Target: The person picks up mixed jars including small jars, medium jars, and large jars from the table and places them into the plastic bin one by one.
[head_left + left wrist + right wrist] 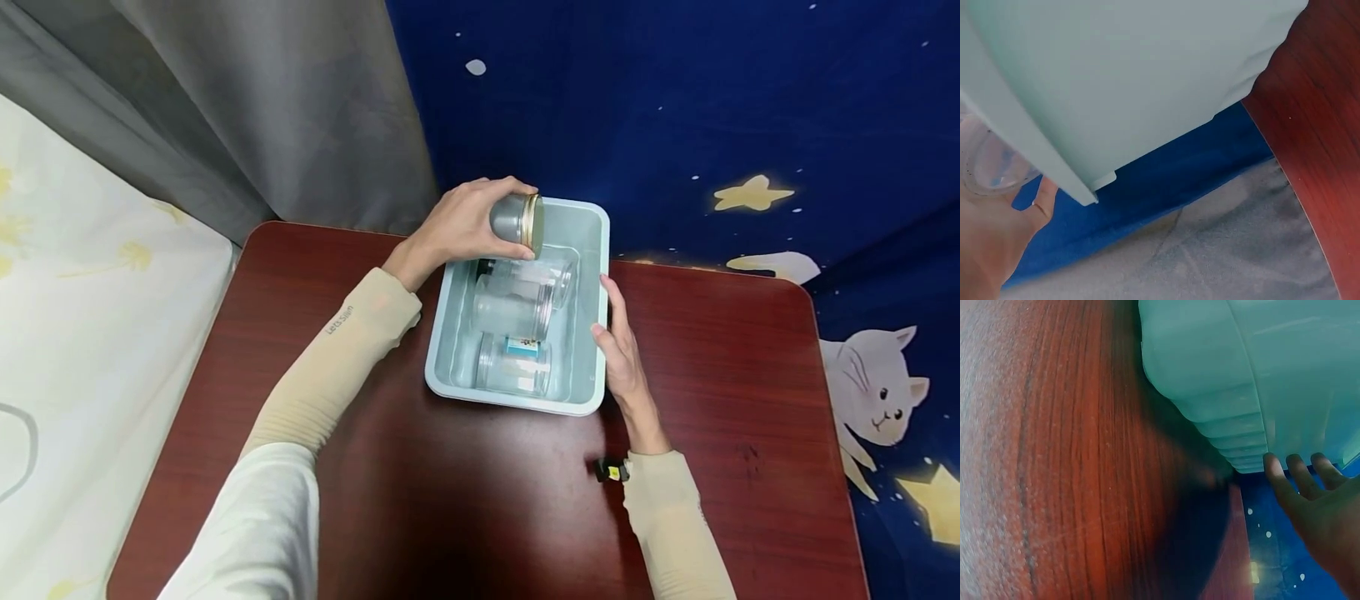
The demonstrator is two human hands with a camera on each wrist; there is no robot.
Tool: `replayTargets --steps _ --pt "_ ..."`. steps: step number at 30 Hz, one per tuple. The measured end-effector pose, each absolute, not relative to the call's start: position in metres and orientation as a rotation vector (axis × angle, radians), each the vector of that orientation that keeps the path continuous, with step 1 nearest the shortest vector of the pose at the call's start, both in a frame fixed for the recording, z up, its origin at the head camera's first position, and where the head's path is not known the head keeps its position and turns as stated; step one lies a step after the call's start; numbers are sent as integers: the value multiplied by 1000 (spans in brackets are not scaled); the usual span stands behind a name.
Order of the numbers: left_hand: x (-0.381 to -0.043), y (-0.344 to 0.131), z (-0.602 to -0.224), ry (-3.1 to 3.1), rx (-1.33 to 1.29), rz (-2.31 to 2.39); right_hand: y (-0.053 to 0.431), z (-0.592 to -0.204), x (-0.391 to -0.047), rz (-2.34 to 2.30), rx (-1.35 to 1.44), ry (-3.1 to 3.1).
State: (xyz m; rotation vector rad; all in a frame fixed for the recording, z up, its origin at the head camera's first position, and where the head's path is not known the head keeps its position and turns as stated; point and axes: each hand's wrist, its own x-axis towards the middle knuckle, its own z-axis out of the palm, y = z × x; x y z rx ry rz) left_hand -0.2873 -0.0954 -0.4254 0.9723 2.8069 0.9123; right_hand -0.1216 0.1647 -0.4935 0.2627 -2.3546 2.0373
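In the head view my left hand (472, 223) grips a clear jar (507, 218) with a gold lid (534, 223), held on its side over the far end of a pale blue plastic bin (588, 367). Inside the bin, several clear jars lie on their sides: one in the middle (510, 307), a near one with a blue label (510, 371), and another farther back, partly hidden. My right hand (622, 350) rests at the bin's right rim, thumb over the edge. In the right wrist view its fingertips (1274, 464) touch the bin's outer wall (1204, 362).
The bin stands on a dark red wooden table (720, 375) near its far edge. A grey curtain (300, 108) and a blue star-patterned cloth (675, 100) hang behind. White patterned fabric (90, 292) lies to the left. A small black device (611, 470) sits by my right wrist.
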Motion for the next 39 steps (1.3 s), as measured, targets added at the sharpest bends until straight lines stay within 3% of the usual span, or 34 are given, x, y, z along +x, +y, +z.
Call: replayTargets --steps 39 --pt "-299 -66 -416 2764 1035 567 163 -490 -123 2007 280 -2364"
